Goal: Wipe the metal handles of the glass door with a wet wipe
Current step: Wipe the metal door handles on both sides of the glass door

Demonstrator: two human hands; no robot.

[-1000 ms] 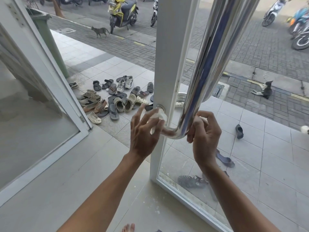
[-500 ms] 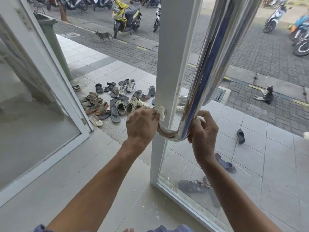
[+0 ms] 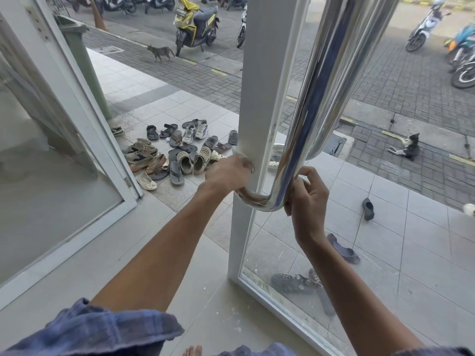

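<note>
A polished metal handle (image 3: 316, 104) runs down the white-framed glass door (image 3: 259, 93) and bends at its lower end into the frame. My left hand (image 3: 226, 173) is closed around that lower bend where it meets the frame. A white wet wipe (image 3: 237, 153) peeks out, blurred, above its fingers. My right hand (image 3: 308, 199) grips the handle's bottom curve from the right side.
A second glass door panel (image 3: 64, 155) stands open at the left. Several sandals and shoes (image 3: 180, 152) lie on the tiles outside, with loose ones (image 3: 343, 249) behind the glass. Scooters (image 3: 195, 21), a cat (image 3: 160, 51) and a green bin (image 3: 84, 62) are farther out.
My left hand went from fingers spread on the wipe to closed around the handle's lower bend. The wipe is now mostly hidden. My right hand stays at the bottom curve.
</note>
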